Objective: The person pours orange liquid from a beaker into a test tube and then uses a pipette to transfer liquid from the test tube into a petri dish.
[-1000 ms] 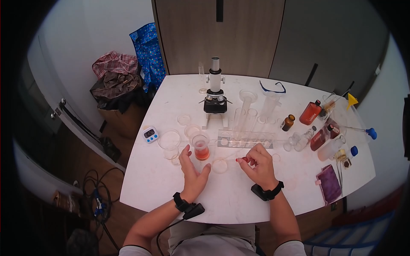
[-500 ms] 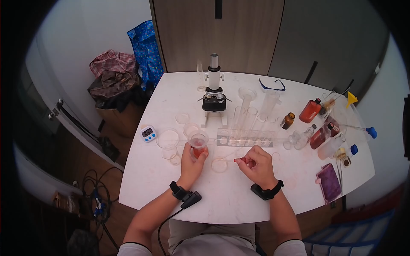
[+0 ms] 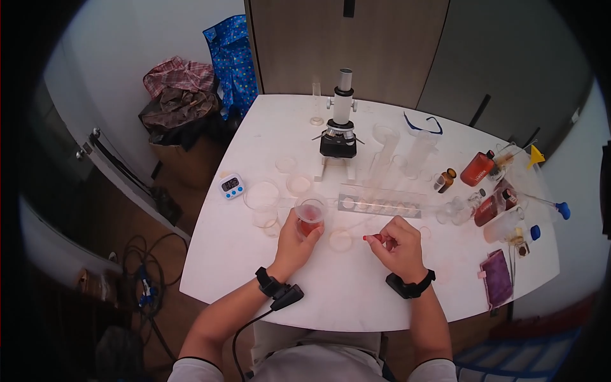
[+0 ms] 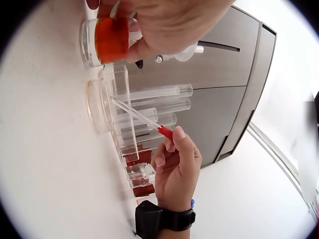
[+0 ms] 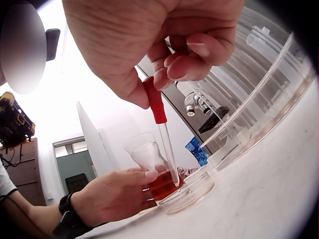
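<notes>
Head view shows the left hand (image 3: 296, 246) gripping a clear, flared vessel of red liquid (image 3: 310, 218) beside a shallow, clear round dish (image 3: 340, 240); the right hand (image 3: 401, 246) pinches a slim transparent dropper (image 4: 142, 117) by its red bulb (image 4: 166, 132). A jolted grip could slop liquid out. Lettering on the flat red bottle (image 3: 477, 169) and the white timer's (image 3: 231, 186) digits are too blurred to read.

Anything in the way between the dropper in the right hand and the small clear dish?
Nothing visible. The right hand pinches the dropper by its red bulb, and its tip shows right at the small clear dish. The left hand holds the container of red liquid beside the dish, apparently out of the way.
</notes>
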A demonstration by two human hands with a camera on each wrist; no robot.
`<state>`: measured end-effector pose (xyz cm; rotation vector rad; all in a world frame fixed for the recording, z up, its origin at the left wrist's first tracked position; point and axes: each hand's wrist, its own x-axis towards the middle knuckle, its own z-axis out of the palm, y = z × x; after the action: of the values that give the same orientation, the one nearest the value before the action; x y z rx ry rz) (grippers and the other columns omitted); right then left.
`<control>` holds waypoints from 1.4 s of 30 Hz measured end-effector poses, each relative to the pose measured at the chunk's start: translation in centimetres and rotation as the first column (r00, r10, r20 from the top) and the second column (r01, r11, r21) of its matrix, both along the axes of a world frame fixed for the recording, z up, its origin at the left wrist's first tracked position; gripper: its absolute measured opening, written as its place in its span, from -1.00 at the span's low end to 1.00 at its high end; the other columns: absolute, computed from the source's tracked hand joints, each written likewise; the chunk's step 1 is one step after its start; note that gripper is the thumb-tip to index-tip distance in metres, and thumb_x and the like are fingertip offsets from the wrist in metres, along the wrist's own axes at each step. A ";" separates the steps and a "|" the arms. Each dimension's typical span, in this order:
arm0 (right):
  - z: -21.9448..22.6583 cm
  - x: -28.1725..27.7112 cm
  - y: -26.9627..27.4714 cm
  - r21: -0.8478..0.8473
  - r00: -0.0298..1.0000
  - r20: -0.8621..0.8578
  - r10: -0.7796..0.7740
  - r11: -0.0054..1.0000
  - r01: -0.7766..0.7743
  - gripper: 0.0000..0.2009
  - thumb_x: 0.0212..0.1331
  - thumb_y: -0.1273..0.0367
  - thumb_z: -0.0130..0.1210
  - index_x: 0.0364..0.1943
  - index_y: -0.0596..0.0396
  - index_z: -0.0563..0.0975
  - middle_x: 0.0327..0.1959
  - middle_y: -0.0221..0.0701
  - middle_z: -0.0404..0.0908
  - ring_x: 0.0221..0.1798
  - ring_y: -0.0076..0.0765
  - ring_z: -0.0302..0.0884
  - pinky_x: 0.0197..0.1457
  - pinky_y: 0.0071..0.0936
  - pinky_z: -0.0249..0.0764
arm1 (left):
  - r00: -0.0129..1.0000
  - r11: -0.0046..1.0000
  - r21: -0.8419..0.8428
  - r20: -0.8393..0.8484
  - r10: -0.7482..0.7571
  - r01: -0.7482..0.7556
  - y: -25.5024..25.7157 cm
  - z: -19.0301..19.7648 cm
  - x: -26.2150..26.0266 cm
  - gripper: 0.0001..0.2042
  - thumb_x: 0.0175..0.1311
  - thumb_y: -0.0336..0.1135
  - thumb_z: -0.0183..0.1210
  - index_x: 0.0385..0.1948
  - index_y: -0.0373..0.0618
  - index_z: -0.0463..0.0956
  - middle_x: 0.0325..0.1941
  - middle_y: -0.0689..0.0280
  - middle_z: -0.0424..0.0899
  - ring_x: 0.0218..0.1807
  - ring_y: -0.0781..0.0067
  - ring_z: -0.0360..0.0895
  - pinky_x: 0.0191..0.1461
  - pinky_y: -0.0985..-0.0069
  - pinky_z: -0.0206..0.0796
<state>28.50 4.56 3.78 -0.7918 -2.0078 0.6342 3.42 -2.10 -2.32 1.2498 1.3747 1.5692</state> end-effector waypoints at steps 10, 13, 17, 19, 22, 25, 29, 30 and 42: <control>0.7 0.4 -0.1 0.019 1.000 0.026 0.006 1.000 -0.007 -0.73 0.12 0.47 0.48 -0.54 0.18 0.53 -0.52 -0.39 0.55 -0.60 -0.51 0.45 -0.53 -0.54 0.34 | 0.999 0.998 -0.037 0.006 -0.046 0.047 -2.1 0.8 -0.4 -0.65 0.35 -0.48 0.34 0.11 -0.21 0.47 0.02 0.30 0.66 0.06 0.51 0.60 0.21 0.48 0.44; 0.3 0.3 -0.2 -0.051 1.000 0.002 -0.007 0.999 0.007 -0.72 0.13 0.47 0.46 -0.52 0.19 0.50 -0.54 -0.37 0.57 -0.60 -0.50 0.47 -0.52 -0.53 0.35 | 0.997 0.994 -0.076 0.001 -0.077 0.077 -2.5 1.8 -0.5 -0.64 0.34 -0.46 0.37 0.11 -0.21 0.47 0.04 0.30 0.66 0.08 0.50 0.59 0.22 0.47 0.44; 0.4 0.4 0.0 -0.051 1.000 -0.002 0.005 0.999 -0.005 -0.71 0.15 0.48 0.45 -0.51 0.18 0.47 -0.54 -0.35 0.58 -0.60 -0.48 0.48 -0.52 -0.53 0.36 | 0.996 0.995 -0.050 -0.008 -0.092 0.092 -2.8 2.3 -0.7 -0.62 0.33 -0.42 0.39 0.12 -0.21 0.48 0.05 0.30 0.65 0.10 0.50 0.57 0.23 0.46 0.43; 0.6 0.3 -0.2 -0.046 1.000 0.027 -0.001 0.999 0.002 -0.70 0.15 0.47 0.45 -0.51 0.18 0.47 -0.54 -0.35 0.58 -0.60 -0.48 0.48 -0.52 -0.53 0.36 | 0.995 0.993 -0.064 -0.021 -0.096 0.094 -2.9 2.1 -0.8 -0.62 0.34 -0.41 0.40 0.12 -0.20 0.48 0.06 0.30 0.65 0.10 0.50 0.56 0.24 0.46 0.43; 0.6 0.2 -0.3 -0.035 0.999 0.051 0.007 0.999 -0.005 -0.70 0.16 0.46 0.44 -0.51 0.17 0.46 -0.54 -0.35 0.58 -0.60 -0.47 0.48 -0.52 -0.53 0.36 | 0.995 0.994 -0.061 -0.042 -0.088 0.085 -2.9 1.8 -0.9 -0.61 0.33 -0.41 0.40 0.12 -0.20 0.47 0.05 0.30 0.65 0.10 0.50 0.56 0.24 0.46 0.43; 0.4 0.1 -0.3 -0.064 0.998 0.059 0.011 0.998 -0.007 -0.70 0.16 0.46 0.45 -0.52 0.17 0.46 -0.55 -0.35 0.58 -0.61 -0.47 0.48 -0.52 -0.52 0.36 | 0.993 0.992 -0.069 -0.053 -0.109 0.106 -3.0 1.5 -1.1 -0.61 0.32 -0.41 0.39 0.12 -0.21 0.47 0.05 0.28 0.65 0.10 0.48 0.57 0.24 0.45 0.43; 0.3 0.1 -0.1 -0.051 0.998 0.055 0.012 0.999 -0.009 -0.69 0.16 0.46 0.45 -0.53 0.17 0.46 -0.55 -0.35 0.57 -0.61 -0.48 0.47 -0.51 -0.51 0.36 | 0.993 0.992 -0.089 -0.072 -0.098 0.091 -3.1 1.7 -1.0 -0.61 0.32 -0.50 0.36 0.14 -0.23 0.46 0.04 0.30 0.70 0.12 0.49 0.63 0.33 0.40 0.43; 0.3 0.1 -0.1 -0.061 0.998 0.056 0.005 0.998 -0.001 -0.69 0.16 0.46 0.44 -0.54 0.17 0.46 -0.56 -0.36 0.57 -0.60 -0.48 0.46 -0.50 -0.52 0.36 | 0.990 0.992 -0.081 -0.092 -0.104 0.097 -3.2 1.6 -1.0 -0.59 0.32 -0.50 0.35 0.16 -0.23 0.45 0.05 0.29 0.70 0.13 0.49 0.62 0.33 0.40 0.43; -0.3 0.7 0.3 -0.170 0.999 0.042 -0.001 0.985 0.008 -0.69 0.20 0.43 0.42 -0.56 0.20 0.48 -0.59 -0.40 0.57 -0.57 -0.57 0.40 -0.48 -0.55 0.33 | 0.980 0.984 -0.129 -0.139 -0.139 0.121 -3.5 1.3 -1.1 -0.53 0.29 -0.52 0.35 0.20 -0.23 0.40 0.13 0.27 0.63 0.21 0.48 0.58 0.36 0.39 0.43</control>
<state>29.18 4.84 3.44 -0.9177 -2.0078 0.8008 2.29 -5.57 -0.99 1.3759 1.4258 1.3079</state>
